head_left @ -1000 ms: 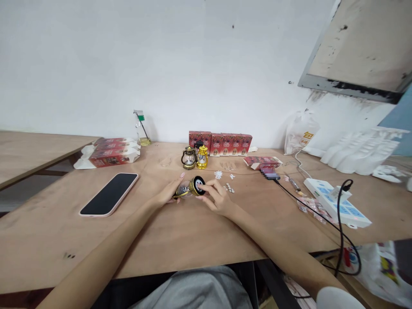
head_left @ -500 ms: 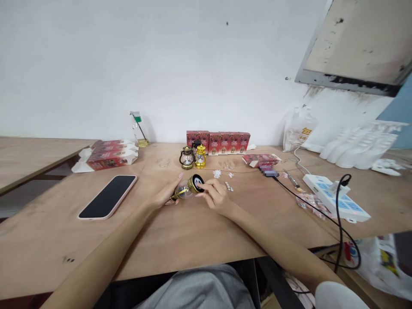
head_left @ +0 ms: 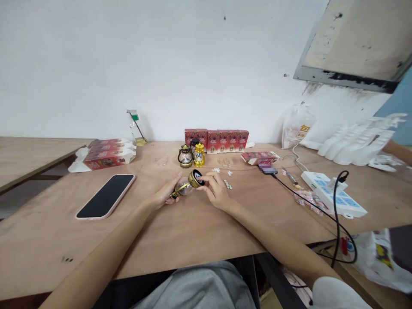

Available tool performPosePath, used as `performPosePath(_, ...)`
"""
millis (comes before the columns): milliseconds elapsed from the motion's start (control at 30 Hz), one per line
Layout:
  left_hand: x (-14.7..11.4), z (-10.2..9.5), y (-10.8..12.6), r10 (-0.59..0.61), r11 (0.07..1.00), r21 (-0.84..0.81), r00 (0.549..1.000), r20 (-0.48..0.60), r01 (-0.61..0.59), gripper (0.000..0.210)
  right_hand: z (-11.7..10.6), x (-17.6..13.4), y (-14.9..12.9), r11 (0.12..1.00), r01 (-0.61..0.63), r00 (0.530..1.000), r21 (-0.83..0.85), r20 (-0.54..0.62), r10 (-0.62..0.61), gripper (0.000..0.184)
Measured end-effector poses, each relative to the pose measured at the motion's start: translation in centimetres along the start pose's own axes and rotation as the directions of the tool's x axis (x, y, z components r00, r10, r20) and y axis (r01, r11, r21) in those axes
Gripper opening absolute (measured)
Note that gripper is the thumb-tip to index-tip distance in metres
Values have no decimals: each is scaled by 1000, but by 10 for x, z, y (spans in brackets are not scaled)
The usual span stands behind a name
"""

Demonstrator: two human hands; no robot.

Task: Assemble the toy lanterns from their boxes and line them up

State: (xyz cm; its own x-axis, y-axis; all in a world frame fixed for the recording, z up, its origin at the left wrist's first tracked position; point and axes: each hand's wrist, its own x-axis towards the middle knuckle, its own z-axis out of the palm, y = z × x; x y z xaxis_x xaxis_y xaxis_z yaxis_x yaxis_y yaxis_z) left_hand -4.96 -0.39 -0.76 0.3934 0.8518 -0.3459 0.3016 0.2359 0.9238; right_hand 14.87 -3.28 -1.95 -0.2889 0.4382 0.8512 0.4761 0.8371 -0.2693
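My left hand (head_left: 164, 194) is wrapped round a small black-and-gold lantern (head_left: 184, 188) with a clear globe. The lantern is tipped over, its open round base facing my right hand (head_left: 219, 192). The fingers of that hand are bent together at the base's recess; whether they pinch a small part there is hidden. Just right of it lie several button cells (head_left: 228, 184) and small white pieces (head_left: 216, 170). Beyond the hands stand a bronze lantern (head_left: 186, 157) and a gold lantern (head_left: 199, 156), with a black lantern (head_left: 194, 142) partly hidden behind them.
Red boxes (head_left: 225, 141) line the wall, with more boxes (head_left: 107, 158) at left. A phone (head_left: 106, 196) lies left. At right are a power strip (head_left: 334, 195), a black cable (head_left: 305, 198), a screwdriver-like tool (head_left: 291, 177) and white plastic parts (head_left: 350, 143). Another person's arm (head_left: 399, 151) shows there.
My right fingers have shifted slightly at the lantern's base, the index finger now less extended into it. Another person's arm has appeared at the far right. The view has shifted a little.
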Motion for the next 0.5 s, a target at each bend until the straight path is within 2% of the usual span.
performPosePath(333,2,1,-3,87,996,38,994,-72,-85,66,0,1,1,991,-34,999,131,18,32,18)
performPosePath(500,2,0,-5,131,988,90,987,-89,-123,66,0,2,-4,973,-20,1000,229,0,20,24)
